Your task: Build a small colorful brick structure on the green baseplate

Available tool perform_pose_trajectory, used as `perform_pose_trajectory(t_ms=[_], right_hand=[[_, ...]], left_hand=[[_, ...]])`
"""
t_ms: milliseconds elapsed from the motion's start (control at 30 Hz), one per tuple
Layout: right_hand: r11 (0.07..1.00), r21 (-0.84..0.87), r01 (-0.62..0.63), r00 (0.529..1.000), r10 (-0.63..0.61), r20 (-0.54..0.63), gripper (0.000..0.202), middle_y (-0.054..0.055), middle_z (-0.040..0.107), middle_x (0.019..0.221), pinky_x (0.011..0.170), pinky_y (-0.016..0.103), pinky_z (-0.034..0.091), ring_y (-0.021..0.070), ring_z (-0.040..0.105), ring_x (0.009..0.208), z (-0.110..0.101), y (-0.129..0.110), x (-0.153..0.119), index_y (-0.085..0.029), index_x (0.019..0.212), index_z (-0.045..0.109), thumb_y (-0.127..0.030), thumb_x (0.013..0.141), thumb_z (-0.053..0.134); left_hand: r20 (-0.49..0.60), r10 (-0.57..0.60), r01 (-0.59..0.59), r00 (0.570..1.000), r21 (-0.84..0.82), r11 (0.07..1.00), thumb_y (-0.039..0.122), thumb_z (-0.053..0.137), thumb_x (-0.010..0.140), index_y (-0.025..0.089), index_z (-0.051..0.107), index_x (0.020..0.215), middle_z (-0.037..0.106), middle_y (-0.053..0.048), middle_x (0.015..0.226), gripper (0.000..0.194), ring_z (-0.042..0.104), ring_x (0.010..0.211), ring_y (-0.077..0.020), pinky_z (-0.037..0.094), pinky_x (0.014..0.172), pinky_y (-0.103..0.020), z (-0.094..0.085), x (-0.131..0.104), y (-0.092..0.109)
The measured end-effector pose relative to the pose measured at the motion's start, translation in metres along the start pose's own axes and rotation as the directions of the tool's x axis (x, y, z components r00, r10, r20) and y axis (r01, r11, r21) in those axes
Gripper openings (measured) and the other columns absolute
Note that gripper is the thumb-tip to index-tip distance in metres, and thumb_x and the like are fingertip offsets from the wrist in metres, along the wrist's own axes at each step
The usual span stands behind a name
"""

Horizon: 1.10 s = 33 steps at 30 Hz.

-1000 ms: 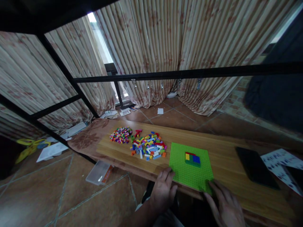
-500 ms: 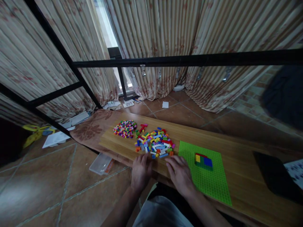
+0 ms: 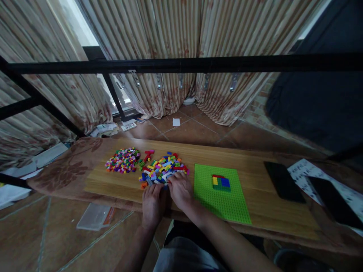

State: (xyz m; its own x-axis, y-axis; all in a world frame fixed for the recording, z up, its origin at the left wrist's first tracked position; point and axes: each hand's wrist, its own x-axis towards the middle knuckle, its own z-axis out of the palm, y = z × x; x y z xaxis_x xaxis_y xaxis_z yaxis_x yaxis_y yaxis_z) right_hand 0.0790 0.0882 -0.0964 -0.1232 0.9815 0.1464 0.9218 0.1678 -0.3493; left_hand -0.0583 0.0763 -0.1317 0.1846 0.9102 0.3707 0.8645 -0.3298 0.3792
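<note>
The left hand lies at the near edge of the wooden board, its fingers bent and held close together, their tips beside the lower side of the mixed brick pile. The right hand is just beside it, and its fingers, also bent and near to each other, reach over the lower right part of this pile. The fingertips of both hands are partly hidden, so I cannot tell whether either hand grips a brick. To the left of this pile is another pile, of smaller pieces, in many colours. To the right of the hands, the green baseplate lies flat on the board and bears a small block of bricks, which are red, yellow, blue and green. On the tiled floor, below the left part of the board, there is a clear plastic container with an orange part at its right side; its contents I cannot tell.
</note>
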Motion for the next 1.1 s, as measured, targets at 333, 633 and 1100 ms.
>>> perform_pose_trajectory(t_ms=[333,633,1100], right_hand=[[0.995,-0.049,0.081,0.994,-0.077,0.084,0.02,0.008,0.066,0.098,0.088,0.036,0.035,0.0232,0.05,0.101,-0.009,0.004,0.012,-0.02,0.093,0.067,-0.019,0.091,0.046],[0.98,0.188,0.063,0.985,-0.031,-0.169,0.019,0.004,0.065,0.09,0.087,0.033,0.037,0.0207,0.054,0.091,-0.006,0.027,-0.013,-0.022,0.086,0.066,-0.021,0.091,0.048],[0.989,0.107,-0.098,0.978,0.116,-0.172,0.023,0.006,0.067,0.094,0.086,0.034,0.042,0.0218,0.058,0.093,-0.01,0.09,-0.016,-0.021,0.098,0.067,-0.023,0.089,0.047]], left_hand=[[-0.008,0.021,-0.021,1.0,-0.08,0.997,0.026,0.049,0.088,0.019,0.061,0.091,0.065,-0.007,0.086,0.014,0.058,0.084,-0.0251,0.046,0.078,-0.039,0.002,0.003,-0.003],[-0.027,-0.059,0.054,0.998,-0.151,0.987,0.021,0.054,0.085,0.02,0.06,0.095,0.066,-0.006,0.091,0.012,0.06,0.089,-0.0249,0.048,0.082,-0.04,0.002,-0.001,-0.002],[-0.172,-0.121,0.078,0.978,-0.24,0.968,0.013,0.05,0.086,0.02,0.057,0.112,0.06,-0.009,0.109,0.028,0.059,0.103,-0.0221,0.051,0.091,-0.039,-0.009,-0.012,-0.015]])
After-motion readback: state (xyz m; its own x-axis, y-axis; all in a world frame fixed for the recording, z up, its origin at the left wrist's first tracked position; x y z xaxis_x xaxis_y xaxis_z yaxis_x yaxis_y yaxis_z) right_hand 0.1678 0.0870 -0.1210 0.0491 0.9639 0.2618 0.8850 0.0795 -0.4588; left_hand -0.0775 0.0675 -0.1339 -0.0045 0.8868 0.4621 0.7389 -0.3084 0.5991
